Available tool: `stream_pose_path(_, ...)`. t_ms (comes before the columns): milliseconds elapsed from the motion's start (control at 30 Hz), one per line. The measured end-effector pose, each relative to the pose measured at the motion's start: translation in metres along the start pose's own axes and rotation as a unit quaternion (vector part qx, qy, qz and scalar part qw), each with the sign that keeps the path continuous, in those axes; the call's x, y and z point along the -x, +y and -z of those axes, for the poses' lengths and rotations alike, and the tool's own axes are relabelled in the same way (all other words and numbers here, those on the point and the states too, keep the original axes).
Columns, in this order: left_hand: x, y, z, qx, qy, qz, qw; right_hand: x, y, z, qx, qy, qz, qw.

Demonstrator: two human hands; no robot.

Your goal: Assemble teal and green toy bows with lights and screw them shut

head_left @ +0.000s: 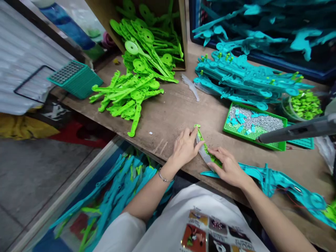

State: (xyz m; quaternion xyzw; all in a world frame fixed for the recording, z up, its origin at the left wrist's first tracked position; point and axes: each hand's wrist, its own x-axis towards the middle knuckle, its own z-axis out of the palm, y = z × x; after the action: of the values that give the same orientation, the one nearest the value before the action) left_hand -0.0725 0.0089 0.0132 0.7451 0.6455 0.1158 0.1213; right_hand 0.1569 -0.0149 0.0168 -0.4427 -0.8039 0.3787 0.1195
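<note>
At the front of the table, both hands hold a narrow lime-green plastic part [202, 137] with a translucent whitish strip [204, 154] along its near side. My left hand [185, 147], with a bracelet on its wrist, grips the upper end, its thumb on the strip. My right hand [228, 164] is closed on the lower end, fingers on the green part and thumb at the strip; its palm hides that end. Under and beyond the right hand lies a long turquoise plastic piece [267, 175]. Another translucent strip [190, 87] lies farther back.
Lime-green parts [131, 94] are heaped at left before a cardboard box [185, 35]. Turquoise parts [236, 75] are stacked at back right. A green tray [282, 144] holds screws and small clips, with a grey tool [296, 129] above it. A bin [63, 189] stands below the table edge.
</note>
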Motion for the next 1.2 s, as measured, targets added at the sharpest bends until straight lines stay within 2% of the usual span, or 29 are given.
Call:
stream_pose_path(167, -0.007, 0.000, 0.004, -0.052, -0.012, -0.030, 0.998, 0.000, 0.001, -0.001, 0.030, -0.010, -0.011, 0.999)
stream_pose_path(267, -0.029, -0.014, 0.010, -0.013, 0.002, -0.051, 0.999, 0.000, 0.000, 0.000, 0.029, -0.009, -0.008, 1.000)
stream_pose_path(333, -0.061, -0.031, 0.015, 0.017, 0.051, -0.044, 0.998, 0.000, -0.001, 0.002, 0.026, -0.010, -0.006, 1.000)
stream_pose_path(400, -0.105, -0.052, 0.021, 0.015, 0.110, -0.032, 0.993, -0.001, -0.004, 0.004, 0.027, -0.010, -0.005, 1.000)
stream_pose_path(500, -0.175, -0.086, 0.028, 0.009, 0.132, 0.016, 0.991, -0.001, -0.008, 0.006, 0.028, -0.002, 0.003, 1.000)
stream_pose_path(567, -0.212, -0.107, 0.031, 0.028, 0.142, 0.041, 0.989, -0.001, -0.011, 0.008, 0.026, 0.010, 0.013, 1.000)
stream_pose_path(633, -0.236, -0.124, 0.036, 0.044, 0.136, 0.046, 0.989, 0.001, -0.013, 0.010, 0.023, 0.021, 0.018, 0.999)
stream_pose_path(733, -0.250, -0.139, 0.044, 0.056, 0.108, 0.038, 0.992, 0.006, -0.013, 0.014, 0.022, 0.036, 0.018, 0.999)
stream_pose_path(867, -0.245, -0.143, 0.068, 0.063, 0.120, 0.009, 0.991, 0.013, -0.005, 0.023, 0.024, 0.077, 0.035, 0.996)
stream_pose_path(933, -0.231, -0.141, 0.087, 0.071, 0.155, -0.022, 0.985, 0.014, -0.001, 0.029, 0.028, 0.116, 0.049, 0.992)
stream_pose_path(1000, -0.207, -0.132, 0.105, 0.105, 0.213, -0.088, 0.967, 0.014, 0.000, 0.036, 0.033, 0.176, 0.068, 0.982)
stream_pose_path(1033, -0.191, -0.123, 0.113, 0.140, 0.258, -0.140, 0.946, 0.012, -0.002, 0.041, 0.040, 0.209, 0.079, 0.974)
stream_pose_path(1067, -0.172, -0.111, 0.119, 0.187, 0.322, -0.191, 0.908, 0.010, -0.006, 0.046, 0.052, 0.245, 0.092, 0.964)
stream_pose_path(1133, -0.132, -0.077, 0.124, 0.281, 0.473, -0.276, 0.788, 0.004, -0.020, 0.055, 0.090, 0.313, 0.125, 0.937)
stream_pose_path(1167, -0.112, -0.057, 0.123, 0.325, 0.485, -0.293, 0.757, 0.000, -0.029, 0.058, 0.111, 0.335, 0.146, 0.924)
stream_pose_path(1200, -0.093, -0.038, 0.119, 0.381, 0.442, -0.264, 0.768, -0.003, -0.038, 0.061, 0.132, 0.346, 0.165, 0.914)
